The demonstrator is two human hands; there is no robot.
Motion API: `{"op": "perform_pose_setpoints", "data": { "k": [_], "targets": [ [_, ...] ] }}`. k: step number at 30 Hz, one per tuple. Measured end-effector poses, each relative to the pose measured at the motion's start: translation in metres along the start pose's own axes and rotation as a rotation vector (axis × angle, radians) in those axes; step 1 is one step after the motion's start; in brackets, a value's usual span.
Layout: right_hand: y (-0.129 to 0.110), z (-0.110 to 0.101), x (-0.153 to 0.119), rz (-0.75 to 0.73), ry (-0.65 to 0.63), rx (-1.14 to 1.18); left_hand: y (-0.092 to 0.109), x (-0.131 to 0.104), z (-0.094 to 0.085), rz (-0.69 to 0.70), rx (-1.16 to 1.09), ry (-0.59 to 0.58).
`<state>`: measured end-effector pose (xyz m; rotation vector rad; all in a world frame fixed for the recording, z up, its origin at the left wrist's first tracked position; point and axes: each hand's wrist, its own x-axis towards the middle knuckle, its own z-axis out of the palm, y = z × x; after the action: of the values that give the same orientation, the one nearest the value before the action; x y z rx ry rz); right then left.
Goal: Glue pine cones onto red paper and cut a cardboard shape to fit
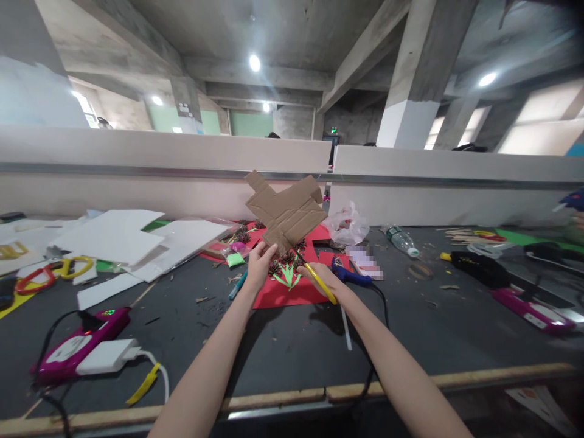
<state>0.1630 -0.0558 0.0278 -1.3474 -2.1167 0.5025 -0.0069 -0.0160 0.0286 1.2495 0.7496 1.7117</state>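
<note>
Paper sheets, white and loosely overlapping, spread along the far left of the tabletop. Nearer you, toward the near left corner, a magenta power strip has a white charger plugged in, its cable trailing toward the near edge. At the middle, your left hand pinches the bottom end of the brown cardboard piece, which is tilted up in the air, probably so that it clears the clutter and the red sheet underneath. Your right hand grips the yellow-handled scissors, pointed at the cardboard's lower end, seemingly to bring the blades to it while the left hand steadies it; whether they touch is unclear. Just right of that hand lies the blue glue gun, within easy reach. Farther right, toward the far edge, a plastic bottle rests on its side.
</note>
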Motion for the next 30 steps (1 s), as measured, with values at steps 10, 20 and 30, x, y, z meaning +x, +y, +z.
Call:
{"op": "perform_pose_setpoints", "data": {
  "k": [10,20,30],
  "targets": [
    [0.000,0.005,0.000,0.035,-0.052,-0.015,-0.010,0.005,-0.008,-0.020,0.013,-0.007],
    [0.003,0.008,0.000,0.010,-0.026,-0.046,-0.001,0.003,-0.006,-0.022,-0.013,-0.050],
    [-0.003,0.011,-0.001,0.036,0.028,-0.017,0.000,0.002,-0.004,-0.029,-0.035,-0.040]
  ]
}}
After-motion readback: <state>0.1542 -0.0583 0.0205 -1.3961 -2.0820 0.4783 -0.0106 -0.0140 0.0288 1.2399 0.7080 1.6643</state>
